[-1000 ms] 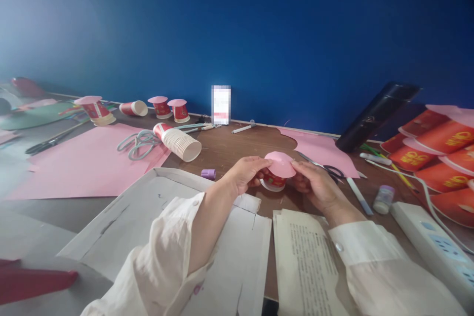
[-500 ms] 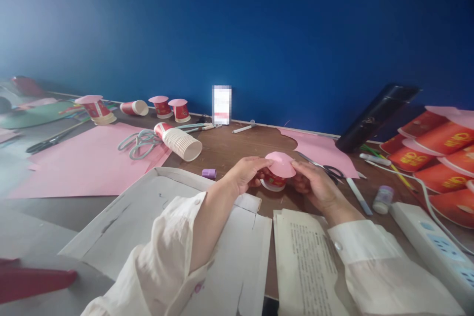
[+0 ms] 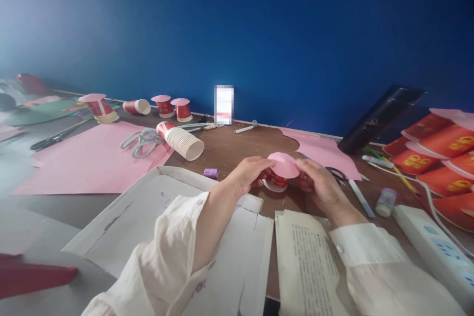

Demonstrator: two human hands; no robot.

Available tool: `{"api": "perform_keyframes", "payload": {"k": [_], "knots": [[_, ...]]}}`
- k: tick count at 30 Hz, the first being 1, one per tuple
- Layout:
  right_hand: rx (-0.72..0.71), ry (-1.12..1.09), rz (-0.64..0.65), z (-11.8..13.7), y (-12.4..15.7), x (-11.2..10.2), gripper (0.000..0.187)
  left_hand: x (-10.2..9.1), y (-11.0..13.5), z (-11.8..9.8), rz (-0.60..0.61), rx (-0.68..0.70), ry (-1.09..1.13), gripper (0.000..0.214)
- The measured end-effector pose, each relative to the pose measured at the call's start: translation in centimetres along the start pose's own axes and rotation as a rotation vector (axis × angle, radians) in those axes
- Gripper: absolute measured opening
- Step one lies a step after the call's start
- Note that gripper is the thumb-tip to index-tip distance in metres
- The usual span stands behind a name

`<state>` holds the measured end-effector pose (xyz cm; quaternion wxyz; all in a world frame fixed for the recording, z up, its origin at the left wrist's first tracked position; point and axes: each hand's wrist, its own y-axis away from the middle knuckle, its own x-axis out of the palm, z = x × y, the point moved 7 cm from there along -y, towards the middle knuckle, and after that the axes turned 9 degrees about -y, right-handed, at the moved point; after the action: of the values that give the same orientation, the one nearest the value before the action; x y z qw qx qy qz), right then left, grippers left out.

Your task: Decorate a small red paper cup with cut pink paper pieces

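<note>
A pink paper disc point(image 3: 283, 165) lies on top of an upside-down red paper cup point(image 3: 276, 182) on the brown table. My left hand point(image 3: 252, 173) pinches the disc's left edge between thumb and fingers, its lower fingers beside the cup. On the opposite side, my right hand point(image 3: 316, 180) has closed on the disc's right edge. The cup's pale rim rests on the tabletop. Behind my right hand, scissors point(image 3: 336, 175) are partly hidden, close to a cut pink sheet point(image 3: 324, 150).
A white box lid point(image 3: 137, 222) and a printed booklet point(image 3: 307, 256) lie in front. Stacked paper cups point(image 3: 185, 142), a phone point(image 3: 224, 104) and a purple cap point(image 3: 211, 173) stand or lie farther back. A power strip point(image 3: 433, 242), glue bottle point(image 3: 385, 202) and black cylinder point(image 3: 381, 118) are at right.
The view has shifted slightly, so everything sits a little farther right. Both hands keep their grip on the disc, and the cup stays between them.
</note>
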<state>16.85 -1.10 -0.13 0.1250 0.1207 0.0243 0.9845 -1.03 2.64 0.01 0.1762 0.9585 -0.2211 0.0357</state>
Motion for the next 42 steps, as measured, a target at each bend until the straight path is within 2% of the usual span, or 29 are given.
{"api": "perform_keyframes", "payload": {"k": [4,6,7,9,11,12,13,15,21,30,42], "knots": [[-0.148,0.099,-0.146,0.9,-0.1,-1.5,0.037,0.0,0.1,0.0,0.01,-0.002,-0.025,0.031],[-0.334,0.308,-0.204,2.3,0.3,-1.6,0.039,-0.3,0.1,-0.1,-0.022,0.014,-0.075,0.039],[-0.454,0.432,-0.205,3.1,0.6,-1.2,0.04,-0.6,0.1,-0.3,-0.077,0.043,-0.134,0.042],[-0.681,0.629,-0.155,4.3,1.4,0.2,0.042,-1.6,0.3,-1.3,-0.247,0.197,-0.33,0.042],[-0.825,0.736,-0.098,4.7,2.0,1.4,0.044,-1.7,1.2,-3.1,-0.401,0.476,-0.57,0.036],[-0.855,0.766,-0.078,4.7,2.1,1.8,0.045,-1.2,1.8,-3.8,-0.441,0.621,-0.678,0.034],[-0.865,0.79,-0.064,4.7,2.1,2.1,0.047,-0.7,2.4,-4.3,-0.461,0.738,-0.77,0.034],[-0.865,0.828,-0.049,4.6,2.1,2.5,0.048,0.1,3.0,-4.5,-0.463,0.846,-0.916,0.038],[-0.889,0.866,-0.044,4.8,2.5,2.8,0.049,0.9,3.2,-4.4,-0.427,0.786,-1.089,0.047],[-0.821,0.871,-0.037,4.5,2.2,2.7,0.05,0.9,3.2,-4.4,-0.413,0.739,-1.109,0.047],[-0.834,0.984,-0.085,4.4,2.5,2.8,0.052,0.9,3.2,-4.5,-0.41,0.744,-1.076,0.046]]}}
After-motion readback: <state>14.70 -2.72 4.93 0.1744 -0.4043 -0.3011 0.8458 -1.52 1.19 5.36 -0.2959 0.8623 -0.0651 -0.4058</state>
